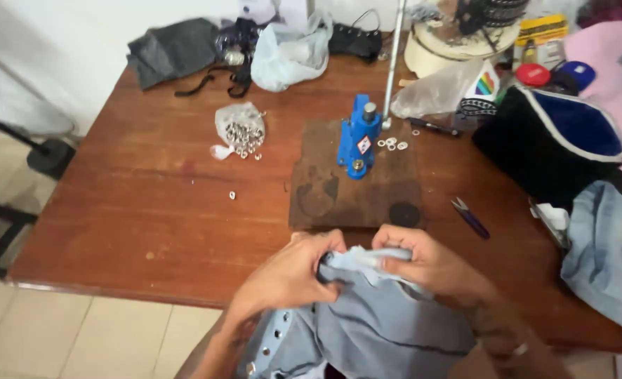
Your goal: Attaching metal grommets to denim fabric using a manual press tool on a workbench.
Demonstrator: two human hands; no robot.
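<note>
Your brown wooden table lies wide and bare on its left half. At the near edge, your left hand and right hand pinch the light-blue denim garment, fingers clamped on its folded hem. Beyond, a blue hand press with a diamond label stands on a dark board. Left of it, a clear bag of metal eyelets; right, small purple snips.

Bright, even daylight; soft faint shadows; slight overall motion blur; wide-angle stretch at edges; upper-left washed out.
</note>
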